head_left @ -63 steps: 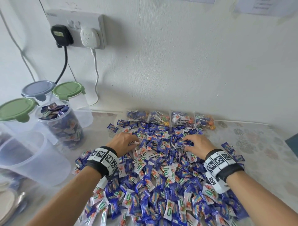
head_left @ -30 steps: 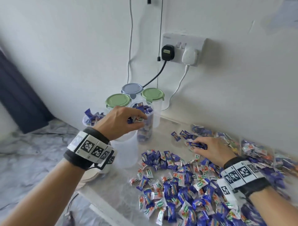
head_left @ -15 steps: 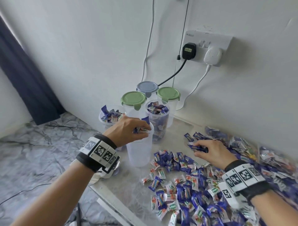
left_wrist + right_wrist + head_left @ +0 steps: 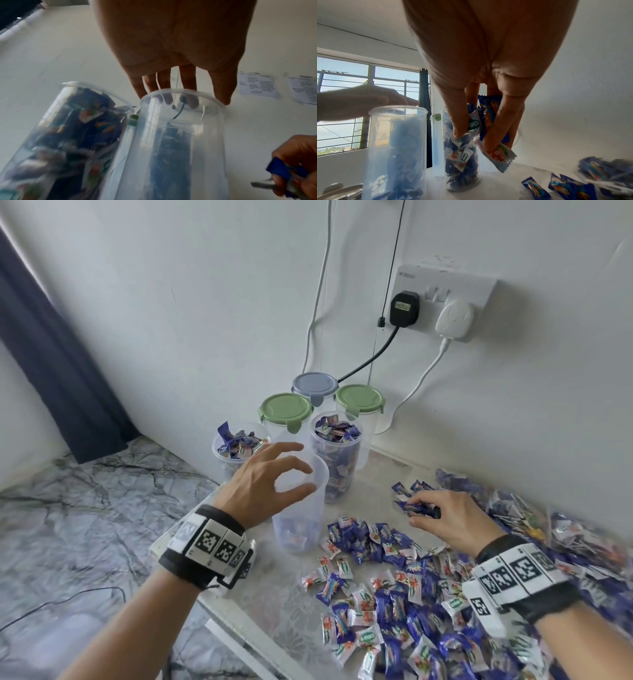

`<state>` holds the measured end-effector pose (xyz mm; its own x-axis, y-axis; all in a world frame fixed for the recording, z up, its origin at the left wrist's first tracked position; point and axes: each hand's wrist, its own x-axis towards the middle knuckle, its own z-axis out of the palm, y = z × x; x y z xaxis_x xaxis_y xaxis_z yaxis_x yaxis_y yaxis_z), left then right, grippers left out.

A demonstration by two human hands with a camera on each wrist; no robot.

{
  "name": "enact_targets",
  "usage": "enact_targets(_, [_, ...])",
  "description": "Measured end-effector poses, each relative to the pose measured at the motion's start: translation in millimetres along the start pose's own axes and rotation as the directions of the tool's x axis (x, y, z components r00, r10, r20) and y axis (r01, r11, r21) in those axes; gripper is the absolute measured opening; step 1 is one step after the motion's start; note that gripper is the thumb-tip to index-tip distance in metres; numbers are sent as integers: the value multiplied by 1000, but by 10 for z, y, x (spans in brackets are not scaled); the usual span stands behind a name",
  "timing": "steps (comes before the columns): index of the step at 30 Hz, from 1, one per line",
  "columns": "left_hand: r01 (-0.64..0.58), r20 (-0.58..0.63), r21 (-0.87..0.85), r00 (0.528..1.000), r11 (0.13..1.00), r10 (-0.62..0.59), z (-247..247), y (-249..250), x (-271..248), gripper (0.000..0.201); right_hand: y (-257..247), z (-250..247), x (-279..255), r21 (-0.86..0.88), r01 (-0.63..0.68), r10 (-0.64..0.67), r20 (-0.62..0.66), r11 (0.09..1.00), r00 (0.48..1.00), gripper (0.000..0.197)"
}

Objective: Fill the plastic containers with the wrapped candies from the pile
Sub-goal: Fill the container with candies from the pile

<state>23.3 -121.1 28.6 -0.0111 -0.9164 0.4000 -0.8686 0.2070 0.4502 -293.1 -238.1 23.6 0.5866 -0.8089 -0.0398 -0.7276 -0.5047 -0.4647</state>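
Head view, nearest first: wrapped candies lie heaped over the desk toward its near right edge, within easy reach of both arms. Beyond the heap, the right hand has its fingers curled round a few candies, lifted just off the heap, likely for carrying to a container. Toward the left edge, the left hand hovers over the mouth of the clear container, fingers spread and holding nothing. This container holds only a few candies at its bottom. Behind it stand two brimming containers, lidless. Farthest back, near the wall, three lidded containers appear empty.
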Motion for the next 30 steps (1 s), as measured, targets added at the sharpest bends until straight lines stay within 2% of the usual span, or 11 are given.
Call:
enact_targets(5, [103, -116, -47, 987, 994, -108, 143, 35, -271, 66, -266, -133, 44, -4, 124, -124, -21, 992, 992, 26])
enact_targets(9, [206, -138, -132, 965, 970, -224, 241, 51, -376, 95, -606, -267, 134, 32, 223, -222, -41, 974, 974, 24])
enact_targets(13, [250, -177, -247, 938, 936, -297, 392, 25, -396, 111, -998, -353, 256, 109, 307, -305, -37, 945, 952, 25])
enact_targets(17, [271, -150, -381, 925, 884, -348, 481, -76, -433, 112, -1403, -375, 395, 144, 398, -400, -21, 906, 916, 18])
enact_targets(20, [296, -97, -477, 918, 827, -385, 494, -135, -472, 109, -1586, -277, 577, 130, 435, -442, 25, 891, 897, 20])
enact_targets(26, [306, -71, -535, 912, 787, -403, 494, -152, -477, 101, -1677, 59, 805, 57, 418, -421, 189, 906, 887, 20])
enact_targets(30, [301, -68, -543, 915, 784, -398, 491, -159, -467, 100, -1697, 148, 842, 8, 423, -414, 227, 906, 882, 20])
